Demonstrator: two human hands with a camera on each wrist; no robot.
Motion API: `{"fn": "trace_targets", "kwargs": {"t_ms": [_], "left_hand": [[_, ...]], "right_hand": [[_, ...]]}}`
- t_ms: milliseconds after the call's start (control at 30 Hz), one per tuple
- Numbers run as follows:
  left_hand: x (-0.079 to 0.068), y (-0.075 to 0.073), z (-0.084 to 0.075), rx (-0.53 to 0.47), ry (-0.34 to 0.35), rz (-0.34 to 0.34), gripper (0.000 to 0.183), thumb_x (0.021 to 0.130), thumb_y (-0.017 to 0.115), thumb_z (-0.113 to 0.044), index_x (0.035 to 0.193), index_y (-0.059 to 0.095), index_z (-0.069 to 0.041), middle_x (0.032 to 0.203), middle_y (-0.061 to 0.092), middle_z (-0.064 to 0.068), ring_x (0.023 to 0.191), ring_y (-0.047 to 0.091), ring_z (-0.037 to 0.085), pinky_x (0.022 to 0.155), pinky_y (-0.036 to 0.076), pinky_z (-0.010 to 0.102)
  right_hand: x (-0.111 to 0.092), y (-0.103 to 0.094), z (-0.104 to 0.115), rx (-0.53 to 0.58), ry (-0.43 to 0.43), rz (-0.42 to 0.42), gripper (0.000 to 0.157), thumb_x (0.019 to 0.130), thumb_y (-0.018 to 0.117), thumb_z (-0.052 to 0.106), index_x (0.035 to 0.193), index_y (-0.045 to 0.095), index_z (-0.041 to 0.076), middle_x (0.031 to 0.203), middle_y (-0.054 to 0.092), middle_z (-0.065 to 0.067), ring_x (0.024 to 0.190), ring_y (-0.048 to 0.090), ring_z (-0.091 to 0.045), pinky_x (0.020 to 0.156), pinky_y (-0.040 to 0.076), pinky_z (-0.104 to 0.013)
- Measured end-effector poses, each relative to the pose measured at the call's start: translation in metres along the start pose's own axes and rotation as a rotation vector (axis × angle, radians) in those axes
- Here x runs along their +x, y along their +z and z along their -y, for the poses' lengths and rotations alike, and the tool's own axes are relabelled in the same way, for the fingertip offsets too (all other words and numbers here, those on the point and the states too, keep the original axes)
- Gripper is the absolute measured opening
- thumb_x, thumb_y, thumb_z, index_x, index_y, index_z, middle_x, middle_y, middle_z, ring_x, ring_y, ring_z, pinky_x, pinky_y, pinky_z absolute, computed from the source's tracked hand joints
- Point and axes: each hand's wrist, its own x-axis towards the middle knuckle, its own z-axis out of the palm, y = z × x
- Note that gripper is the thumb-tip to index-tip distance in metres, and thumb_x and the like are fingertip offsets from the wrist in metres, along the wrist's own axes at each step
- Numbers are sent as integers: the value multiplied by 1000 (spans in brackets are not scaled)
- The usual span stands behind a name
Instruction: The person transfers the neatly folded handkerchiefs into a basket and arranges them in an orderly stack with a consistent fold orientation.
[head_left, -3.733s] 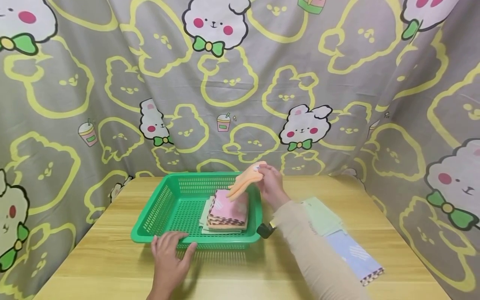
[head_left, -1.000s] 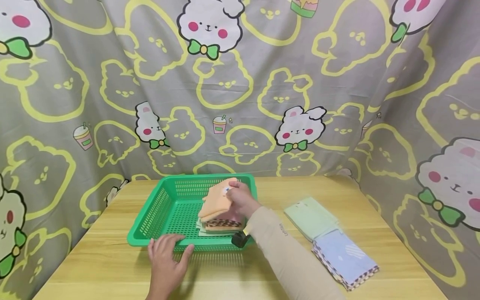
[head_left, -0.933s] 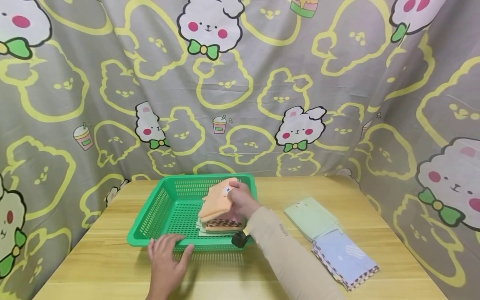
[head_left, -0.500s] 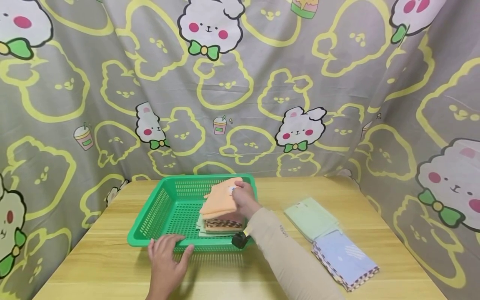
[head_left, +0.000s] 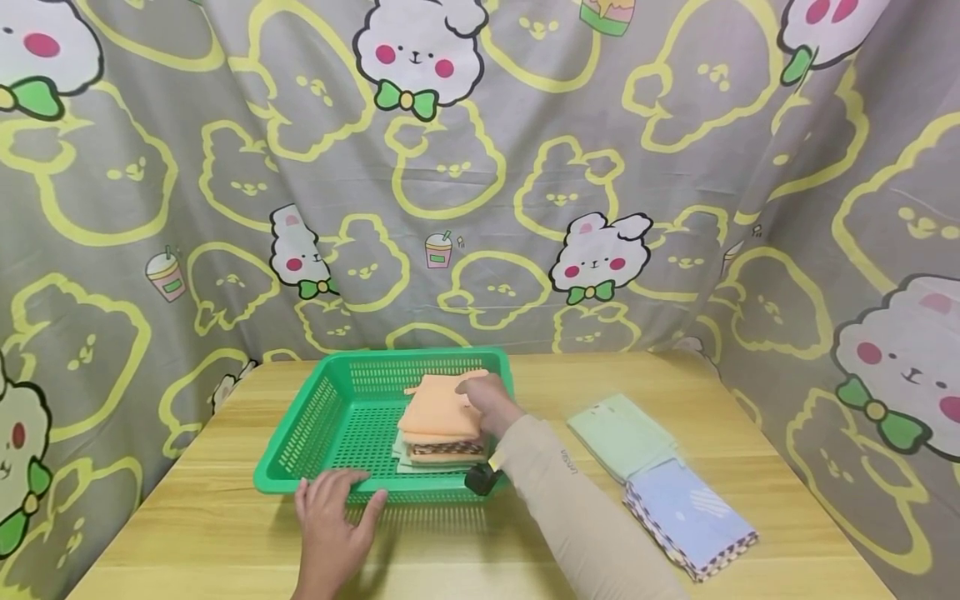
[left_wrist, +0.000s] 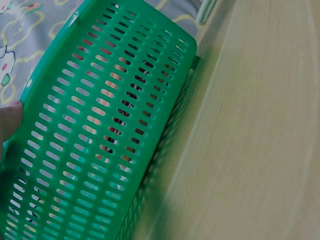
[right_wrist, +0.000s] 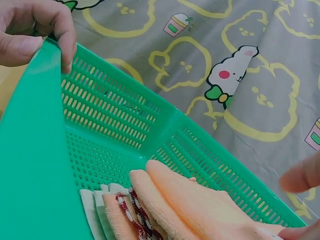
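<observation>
A peach-orange folded towel [head_left: 437, 407] lies on a stack of folded towels [head_left: 447, 457] inside the green plastic basket [head_left: 420, 481]. My right hand [head_left: 491, 402] is at the towel's right side. In the right wrist view a thumb or finger touches the towel's edge by a white patch, while another finger [right_wrist: 302, 175] stands apart above it. My left hand [head_left: 337, 512] grips the basket's front rim, its fingers over the inside and the thumb outside. Through the slotted basket wall [left_wrist: 100, 100], the left wrist view shows parts of the stack.
To the right on the wooden table [head_left: 570, 533] lie a pale green folded towel [head_left: 624, 435] and a blue one [head_left: 693, 517] with a checkered edge. A patterned grey curtain [head_left: 502, 183] hangs behind and at both sides.
My right hand brought the orange towel left and down over the stack, where it now lies flatter. Its fingers have loosened from the towel. The left hand stays on the rim.
</observation>
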Motion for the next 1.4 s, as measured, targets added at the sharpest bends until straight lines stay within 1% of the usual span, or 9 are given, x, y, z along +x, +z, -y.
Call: {"fn": "trace_targets", "kwargs": {"t_ms": [100, 167, 333, 400, 667, 767, 967, 1133, 1400], "left_hand": [[0, 0, 0, -2, -3, 1, 30, 74, 77, -17, 96, 65, -1, 100, 65, 16, 104, 49, 35, 101, 10, 67], [0, -1, -1, -2, -4, 1, 29, 75, 77, -17, 97, 65, -2, 100, 65, 15, 104, 49, 35, 101, 10, 67], [0, -1, -1, -5, -7, 1, 29, 75, 77, -17, 97, 65, -2, 101, 65, 16, 105, 49, 35, 101, 11, 68], [0, -1, -1, -6, -7, 2, 29, 75, 78, -17, 97, 65, -2, 101, 65, 16, 105, 49, 35, 101, 11, 68], [0, 0, 0, -6, -7, 5, 29, 75, 78, -17, 97, 66, -2, 101, 65, 14, 105, 49, 35, 100, 11, 68], [0, 0, 0, -6, -9, 7, 29, 75, 78, -17, 97, 66, -2, 101, 65, 14, 105, 49, 35, 101, 10, 68], [0, -1, 0, -5, -11, 12, 29, 75, 78, -17, 97, 66, -3, 102, 65, 14, 105, 49, 34, 101, 10, 68], [0, -1, 1, 1, -5, 3, 29, 75, 78, -18, 96, 66, -3, 101, 65, 14, 105, 50, 34, 100, 11, 69], [1, 1, 2, -2, -1, -3, 29, 74, 77, -18, 96, 66, -1, 100, 65, 16, 104, 50, 36, 100, 11, 69]], "right_hand": [[-1, -1, 0, 30, 23, 29, 67, 92, 56, 9, 147, 23, -6, 155, 15, -25, 139, 19, -45, 108, 21, -61], [-1, -1, 0, 34, 32, 34, 65, 93, 57, 13, 147, 25, -5, 155, 16, -24, 139, 20, -45, 108, 21, -62], [0, 0, 2, 37, 38, 27, 69, 92, 57, 15, 148, 22, -6, 154, 19, -25, 138, 23, -44, 108, 23, -60], [1, 0, 2, 34, 40, 24, 70, 92, 57, 16, 148, 21, -6, 154, 20, -25, 138, 23, -44, 108, 22, -60], [1, -1, 2, -5, 43, 45, 67, 93, 58, 19, 147, 26, -4, 154, 20, -25, 140, 19, -46, 108, 17, -64], [0, -1, 3, -21, 37, 47, 65, 93, 57, 20, 146, 29, -5, 153, 21, -25, 139, 21, -46, 108, 18, -64], [0, 2, 2, -46, 39, 22, 63, 93, 58, 21, 145, 33, -3, 151, 30, -23, 139, 25, -42, 109, 21, -60], [3, 3, 2, -100, -8, 2, 63, 94, 57, 20, 146, 32, -5, 151, 30, -22, 139, 26, -42, 109, 22, -60], [4, 2, 4, -130, -75, -38, 65, 93, 57, 19, 146, 29, -7, 152, 27, -24, 138, 27, -43, 109, 23, -57]]}}
